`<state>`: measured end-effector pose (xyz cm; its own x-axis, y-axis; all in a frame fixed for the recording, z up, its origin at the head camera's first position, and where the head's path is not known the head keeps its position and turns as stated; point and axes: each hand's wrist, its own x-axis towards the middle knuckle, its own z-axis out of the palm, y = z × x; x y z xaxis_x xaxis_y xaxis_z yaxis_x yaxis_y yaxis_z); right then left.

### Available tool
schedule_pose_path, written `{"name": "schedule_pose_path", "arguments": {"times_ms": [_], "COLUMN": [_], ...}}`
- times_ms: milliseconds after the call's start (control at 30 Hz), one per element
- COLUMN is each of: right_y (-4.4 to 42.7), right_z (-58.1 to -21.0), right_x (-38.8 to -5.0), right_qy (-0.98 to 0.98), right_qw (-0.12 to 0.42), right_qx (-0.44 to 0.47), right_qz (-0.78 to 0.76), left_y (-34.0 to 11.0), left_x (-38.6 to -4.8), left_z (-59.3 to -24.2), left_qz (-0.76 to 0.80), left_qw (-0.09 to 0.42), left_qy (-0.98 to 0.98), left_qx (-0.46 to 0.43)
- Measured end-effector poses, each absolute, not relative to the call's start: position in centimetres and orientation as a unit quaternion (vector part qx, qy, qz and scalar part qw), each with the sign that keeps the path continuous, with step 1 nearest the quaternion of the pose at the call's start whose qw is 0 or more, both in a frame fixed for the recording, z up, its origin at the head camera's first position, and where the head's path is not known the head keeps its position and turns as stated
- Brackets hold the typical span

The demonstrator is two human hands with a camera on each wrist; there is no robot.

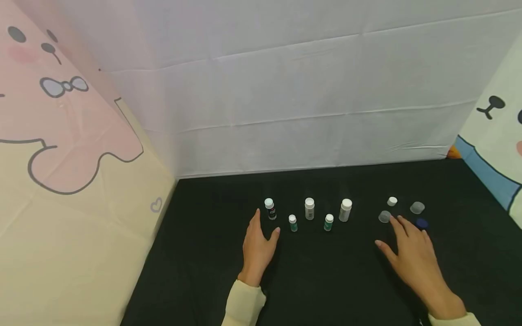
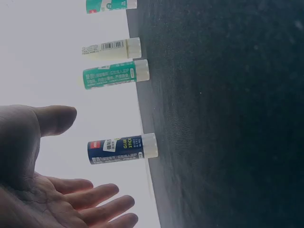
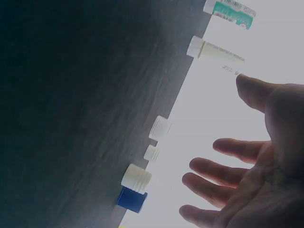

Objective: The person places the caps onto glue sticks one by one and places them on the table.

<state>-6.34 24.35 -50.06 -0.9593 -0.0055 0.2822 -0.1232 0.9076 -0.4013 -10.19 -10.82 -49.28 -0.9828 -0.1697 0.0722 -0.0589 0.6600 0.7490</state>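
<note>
My left hand [image 1: 258, 251] is just in front of a navy glue stick [image 1: 271, 212], thumb and fingers apart, holding nothing. In the left wrist view this glue stick [image 2: 118, 149] stands upright beside the fingers, untouched. To its right stand two small green glue sticks [image 1: 293, 224] [image 1: 328, 224] and two white glue sticks [image 1: 309, 210] [image 1: 345, 211]. Farther right, my right hand [image 1: 416, 256] spreads its fingers near loose caps, holding nothing. These are a translucent cap [image 1: 384, 217], another translucent cap [image 1: 417, 208], a small white cap [image 1: 392, 201] and a blue cap [image 1: 422, 223], partly hidden by the hand.
A black cloth [image 1: 326, 271] covers the table. Behind it hangs a white sheet [image 1: 261, 99]. Printed cartoon curtains stand on the left [image 1: 81, 217] and right [image 1: 489, 154], enclosing the table's sides.
</note>
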Motion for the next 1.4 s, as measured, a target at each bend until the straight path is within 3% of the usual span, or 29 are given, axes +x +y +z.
{"name": "schedule_pose_path", "arguments": {"times_ms": [500, 1400], "right_y": [26.4, 28.3], "right_z": [-50.3, -49.4], "right_x": [-6.9, -8.5], "right_qy": [-0.956, -0.961], "right_qw": [0.179, 0.155], "right_qx": [0.009, -0.047], "right_qz": [0.231, 0.226], "left_y": [-10.7, -10.6], "left_x": [-11.2, -13.9], "left_z": [-49.4, -49.6], "left_qz": [-0.413, -0.411], "left_qw": [0.081, 0.081], "left_qy": [-0.904, -0.902], "left_qx": [0.080, 0.100]}}
